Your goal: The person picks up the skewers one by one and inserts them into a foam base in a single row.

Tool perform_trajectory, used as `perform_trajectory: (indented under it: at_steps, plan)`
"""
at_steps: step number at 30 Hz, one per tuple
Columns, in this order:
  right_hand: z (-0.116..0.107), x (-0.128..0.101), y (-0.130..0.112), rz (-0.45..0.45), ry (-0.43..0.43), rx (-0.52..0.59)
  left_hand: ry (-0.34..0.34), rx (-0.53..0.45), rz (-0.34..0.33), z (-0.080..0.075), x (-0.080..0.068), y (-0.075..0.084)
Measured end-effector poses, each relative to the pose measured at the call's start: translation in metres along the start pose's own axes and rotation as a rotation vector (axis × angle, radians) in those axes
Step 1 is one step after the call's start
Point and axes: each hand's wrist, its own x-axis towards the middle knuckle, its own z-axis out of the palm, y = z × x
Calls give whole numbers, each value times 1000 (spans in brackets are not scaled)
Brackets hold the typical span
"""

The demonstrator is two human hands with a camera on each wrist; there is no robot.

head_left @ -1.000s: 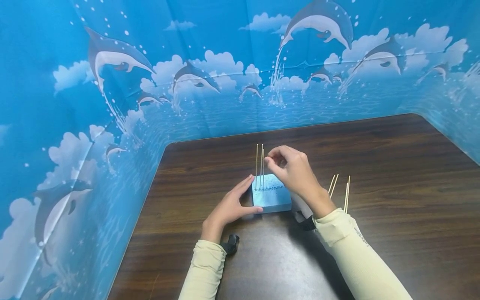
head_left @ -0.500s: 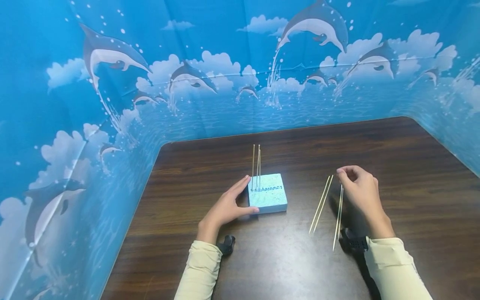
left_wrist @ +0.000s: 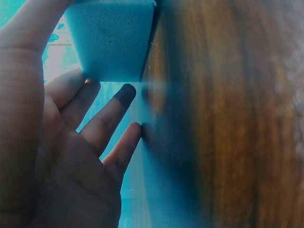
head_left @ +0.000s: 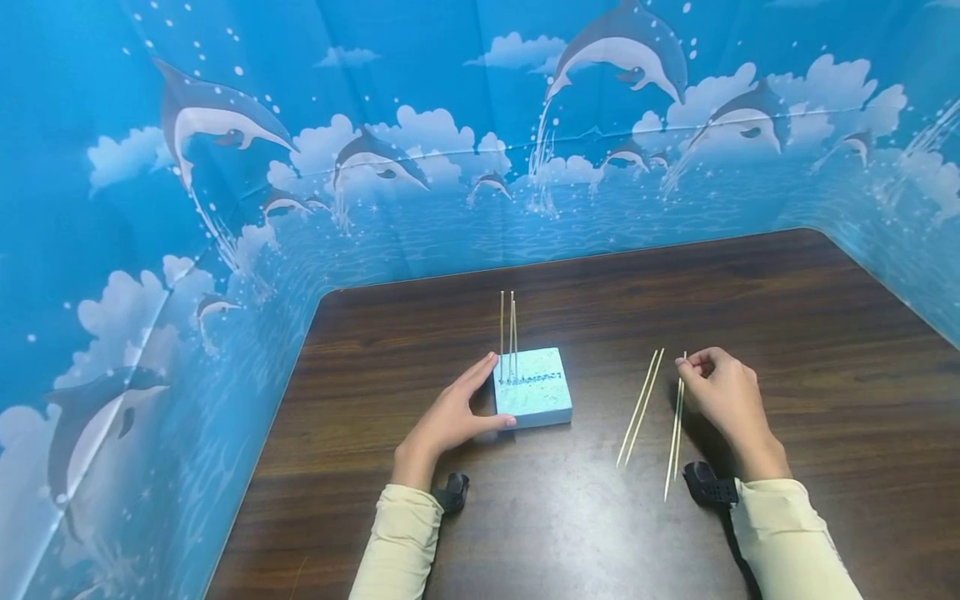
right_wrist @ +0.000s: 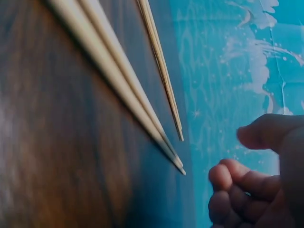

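Mid-frame, my spread left hand [head_left: 447, 419] touches the blue block [head_left: 534, 402]; at right, my right hand [head_left: 726, 393], thumb parted, seemingly reaches for a stick [head_left: 673, 437], which calls for a pinch.

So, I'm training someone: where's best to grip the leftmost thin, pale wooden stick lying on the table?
Probably the far end, pinched crosswise from above: the thin stick lies flat, a neighbouring stick alongside, and the right hand is nearer that end.
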Motion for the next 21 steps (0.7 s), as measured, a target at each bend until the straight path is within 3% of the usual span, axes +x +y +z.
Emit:
perform_trajectory:
  at_steps: [10,21]
  plan:
    - [0,-3,20,-53,-179,-173,4,-10,12,-1,-1,1]
    - [-2,-2,20,-37,-267,-239,10,-11,31,-1,-2,3]
